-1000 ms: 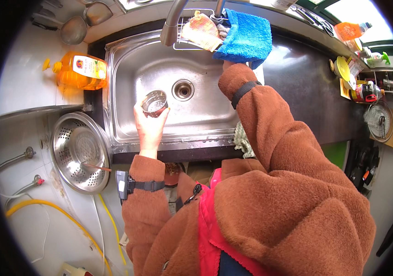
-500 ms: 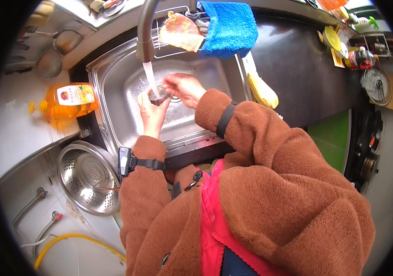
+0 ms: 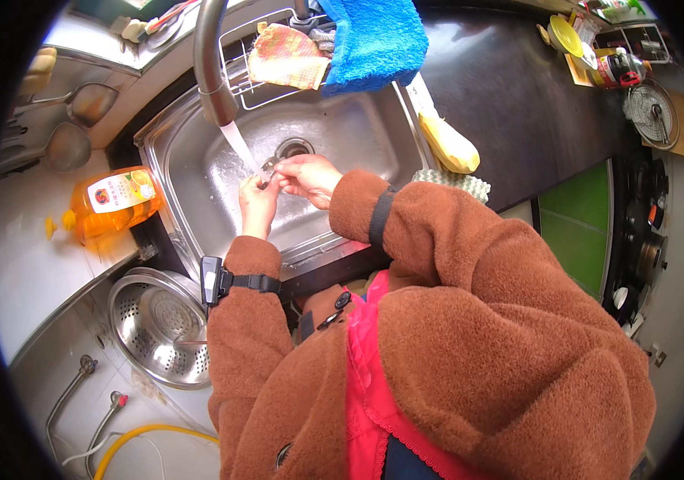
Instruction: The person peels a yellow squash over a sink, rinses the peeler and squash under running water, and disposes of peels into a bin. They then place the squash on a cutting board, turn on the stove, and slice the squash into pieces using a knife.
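My left hand (image 3: 257,206) and my right hand (image 3: 308,175) meet over the stainless steel sink (image 3: 206,182), below the faucet (image 3: 217,106). Between their fingertips is a small dark, round piece (image 3: 267,170), mostly covered by the fingers; its kind I cannot tell. Both hands are closed, the left from below and the right pinching from the side. A stream of water (image 3: 240,147) falls onto the piece and the fingers. Just beyond the hands shows the round drain (image 3: 294,147).
At the sink's back hangs a wire rack (image 3: 256,102) with an orange-checked cloth (image 3: 286,58) and a blue towel (image 3: 378,44). An orange detergent bottle (image 3: 114,204) stands left. A yellow elongated vegetable (image 3: 448,144) lies right. A steel colander (image 3: 138,320) sits lower left.
The dark cup-shaped piece was held in my left hand, with my right hand apart; now the right fingers have closed in on it. The view has shifted slightly.
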### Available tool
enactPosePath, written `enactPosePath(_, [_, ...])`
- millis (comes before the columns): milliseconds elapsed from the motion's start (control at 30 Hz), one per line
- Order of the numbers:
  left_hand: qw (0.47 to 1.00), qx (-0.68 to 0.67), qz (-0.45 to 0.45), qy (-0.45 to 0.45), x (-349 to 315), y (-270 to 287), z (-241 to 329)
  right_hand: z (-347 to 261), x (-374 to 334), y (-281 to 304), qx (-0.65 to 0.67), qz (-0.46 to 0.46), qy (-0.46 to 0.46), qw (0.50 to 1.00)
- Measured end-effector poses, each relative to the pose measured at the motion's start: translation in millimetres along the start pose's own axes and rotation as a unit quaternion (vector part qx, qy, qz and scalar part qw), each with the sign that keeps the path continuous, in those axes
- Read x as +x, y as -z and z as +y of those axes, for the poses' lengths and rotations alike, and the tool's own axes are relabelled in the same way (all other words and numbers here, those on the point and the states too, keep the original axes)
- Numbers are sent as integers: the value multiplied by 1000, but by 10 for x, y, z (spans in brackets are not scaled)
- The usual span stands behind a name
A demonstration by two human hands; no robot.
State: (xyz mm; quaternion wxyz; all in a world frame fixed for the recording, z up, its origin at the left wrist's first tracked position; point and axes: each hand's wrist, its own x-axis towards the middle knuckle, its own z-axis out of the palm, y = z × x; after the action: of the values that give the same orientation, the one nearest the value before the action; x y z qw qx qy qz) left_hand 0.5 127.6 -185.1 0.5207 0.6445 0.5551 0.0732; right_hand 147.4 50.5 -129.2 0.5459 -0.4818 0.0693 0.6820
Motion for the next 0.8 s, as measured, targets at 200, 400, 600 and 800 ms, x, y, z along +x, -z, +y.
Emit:
enactPosePath(200, [990,-130,6,45,-25,-57,273,134,-206,362,45,134,-41,989])
enactPosePath(400, [987,-136,-77,47,69,-88,291,153,-228,607,42,168,-36,984])
enactPosePath(600, [991,-63,-69,97,125,-181,42,175,-220,734,79,133,-29,988])
enactPosePath(800, [981,-125,-47,140,197,-430,-258,213,-238,792,115,156,-25,981])
